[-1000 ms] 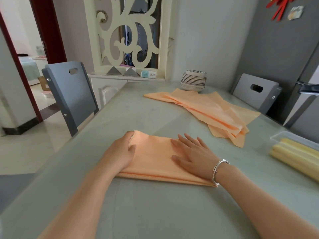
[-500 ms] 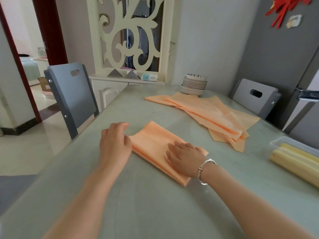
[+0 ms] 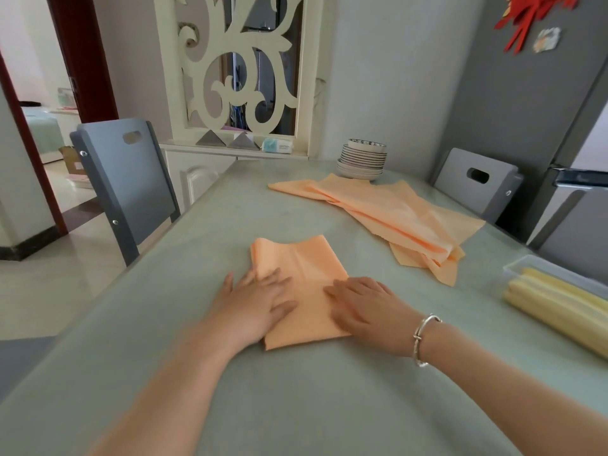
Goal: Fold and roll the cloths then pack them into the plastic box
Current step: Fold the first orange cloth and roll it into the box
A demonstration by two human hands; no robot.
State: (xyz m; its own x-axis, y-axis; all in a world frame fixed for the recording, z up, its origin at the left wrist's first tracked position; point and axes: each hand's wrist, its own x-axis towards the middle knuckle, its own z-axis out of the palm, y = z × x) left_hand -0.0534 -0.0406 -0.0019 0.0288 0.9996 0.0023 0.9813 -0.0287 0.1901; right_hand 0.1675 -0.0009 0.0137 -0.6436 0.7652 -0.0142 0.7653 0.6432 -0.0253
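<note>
Since half a second earlier, the folded orange cloth point(image 3: 301, 284) had turned from lying slantwise to lying lengthwise away from the person, and both hands had shifted onto its near half. The left hand point(image 3: 260, 302) lay flat with fingers spread over the cloth's left edge, pressing it to the table point(image 3: 296, 406). The right hand point(image 3: 365, 307), a silver bracelet point(image 3: 422, 339) on its wrist, lay flat with straight fingers on the cloth's right side. Farther back on the table sat a loose pile of orange cloths point(image 3: 388, 215), with a stack of plates point(image 3: 362, 159) behind it. At the right edge stood the plastic box point(image 3: 526, 268), holding rolled yellow cloths point(image 3: 559, 307). Grey chairs stood at either side, one on the left point(image 3: 125, 182).
</note>
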